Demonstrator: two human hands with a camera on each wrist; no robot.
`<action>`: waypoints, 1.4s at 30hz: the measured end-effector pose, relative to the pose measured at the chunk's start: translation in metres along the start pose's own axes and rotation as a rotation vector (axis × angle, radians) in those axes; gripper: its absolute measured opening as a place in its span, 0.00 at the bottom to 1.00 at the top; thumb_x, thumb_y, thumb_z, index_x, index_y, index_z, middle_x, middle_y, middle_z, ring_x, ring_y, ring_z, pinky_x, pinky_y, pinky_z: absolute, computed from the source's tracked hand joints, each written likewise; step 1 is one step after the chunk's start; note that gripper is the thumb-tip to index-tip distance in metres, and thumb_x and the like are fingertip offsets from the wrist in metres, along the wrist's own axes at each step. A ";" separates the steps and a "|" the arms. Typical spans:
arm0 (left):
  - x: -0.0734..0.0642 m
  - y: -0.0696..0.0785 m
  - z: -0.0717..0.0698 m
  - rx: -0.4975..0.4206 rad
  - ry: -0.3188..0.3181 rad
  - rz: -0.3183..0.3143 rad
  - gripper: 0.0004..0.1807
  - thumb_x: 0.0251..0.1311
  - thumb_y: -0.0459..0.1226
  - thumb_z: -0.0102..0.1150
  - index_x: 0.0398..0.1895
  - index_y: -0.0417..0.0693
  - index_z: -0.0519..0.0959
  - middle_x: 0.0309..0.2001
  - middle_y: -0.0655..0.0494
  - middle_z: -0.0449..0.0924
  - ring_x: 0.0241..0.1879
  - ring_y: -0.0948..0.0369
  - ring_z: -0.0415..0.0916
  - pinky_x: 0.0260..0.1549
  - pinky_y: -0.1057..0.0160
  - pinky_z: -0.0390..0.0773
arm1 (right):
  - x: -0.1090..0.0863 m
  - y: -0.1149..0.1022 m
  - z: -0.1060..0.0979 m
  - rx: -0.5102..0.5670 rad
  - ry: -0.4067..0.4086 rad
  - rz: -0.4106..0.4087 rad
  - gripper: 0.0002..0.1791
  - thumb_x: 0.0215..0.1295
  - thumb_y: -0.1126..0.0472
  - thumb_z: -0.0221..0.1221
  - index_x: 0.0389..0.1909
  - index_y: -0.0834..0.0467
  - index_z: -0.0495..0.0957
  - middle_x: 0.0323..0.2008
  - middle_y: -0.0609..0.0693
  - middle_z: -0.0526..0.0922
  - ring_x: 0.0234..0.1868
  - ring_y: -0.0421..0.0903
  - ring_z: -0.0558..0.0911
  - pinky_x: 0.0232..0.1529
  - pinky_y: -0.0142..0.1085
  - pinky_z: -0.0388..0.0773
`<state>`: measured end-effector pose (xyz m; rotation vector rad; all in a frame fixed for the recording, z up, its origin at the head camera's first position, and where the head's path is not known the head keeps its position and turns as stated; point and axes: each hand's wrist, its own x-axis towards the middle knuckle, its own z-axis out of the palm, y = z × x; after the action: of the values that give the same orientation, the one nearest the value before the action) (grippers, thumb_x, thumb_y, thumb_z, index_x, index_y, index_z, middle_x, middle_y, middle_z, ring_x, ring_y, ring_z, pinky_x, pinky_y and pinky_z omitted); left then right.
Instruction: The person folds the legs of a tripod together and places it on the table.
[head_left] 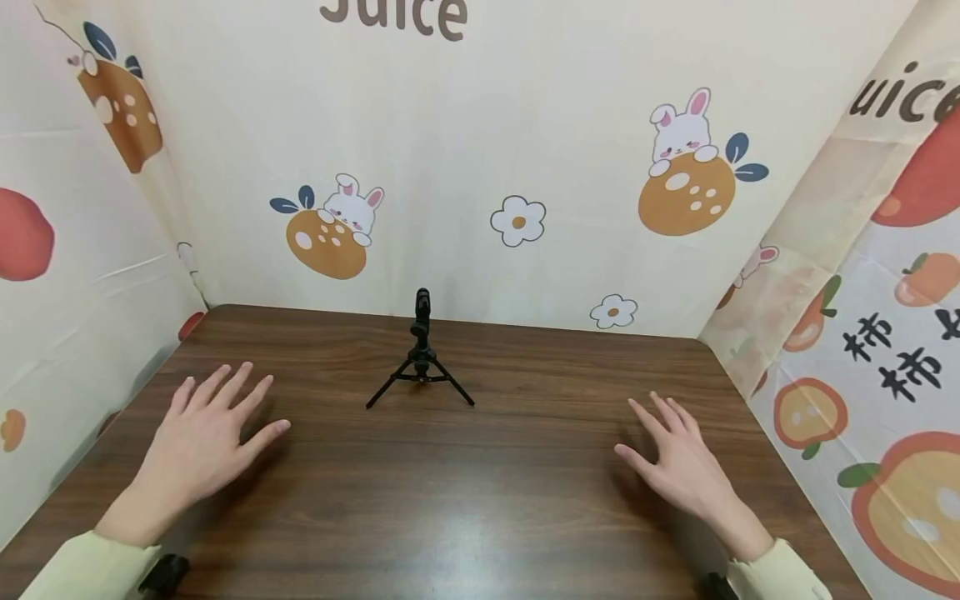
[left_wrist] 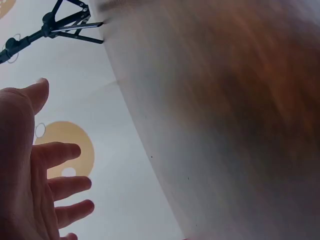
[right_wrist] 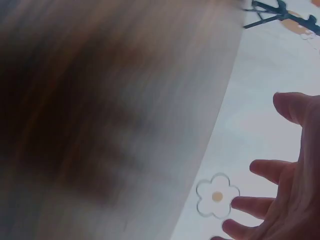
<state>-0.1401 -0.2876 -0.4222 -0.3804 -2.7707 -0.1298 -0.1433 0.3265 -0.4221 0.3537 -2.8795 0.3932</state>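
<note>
A small black tripod [head_left: 422, 354] with spread legs and a clamp-like top stands near the back of the brown wooden table [head_left: 450, 467]. To its left, my left hand [head_left: 201, 437] hovers over the table with fingers spread and holds nothing. My right hand [head_left: 681, 462] is over the table's right side, its fingers also spread and nothing in them. Both wrist views show bare palms with the fingers apart. The tripod [left_wrist: 65, 25] appears at the top left of the left wrist view and at the top right of the right wrist view.
A cream curtain [head_left: 450, 167] printed with rabbits, oranges and flowers hangs behind the table. Printed cloth [head_left: 847, 333] with persimmons runs along the right side, and more cloth [head_left: 75, 250] along the left. Light sleeves and black wrist bands show at both forearms.
</note>
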 end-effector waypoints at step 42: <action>0.099 0.088 0.044 -0.812 -0.104 -0.137 0.13 0.71 0.39 0.58 0.52 0.41 0.81 0.46 0.50 0.84 0.46 0.51 0.80 0.46 0.48 0.78 | 0.118 -0.156 0.027 0.829 -0.106 -0.112 0.21 0.71 0.55 0.61 0.63 0.54 0.76 0.60 0.53 0.78 0.62 0.53 0.76 0.60 0.52 0.72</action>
<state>-0.2198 -0.1730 -0.4252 -0.3866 -2.7150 -1.3124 -0.2183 0.1480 -0.3827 0.6653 -2.6208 1.5754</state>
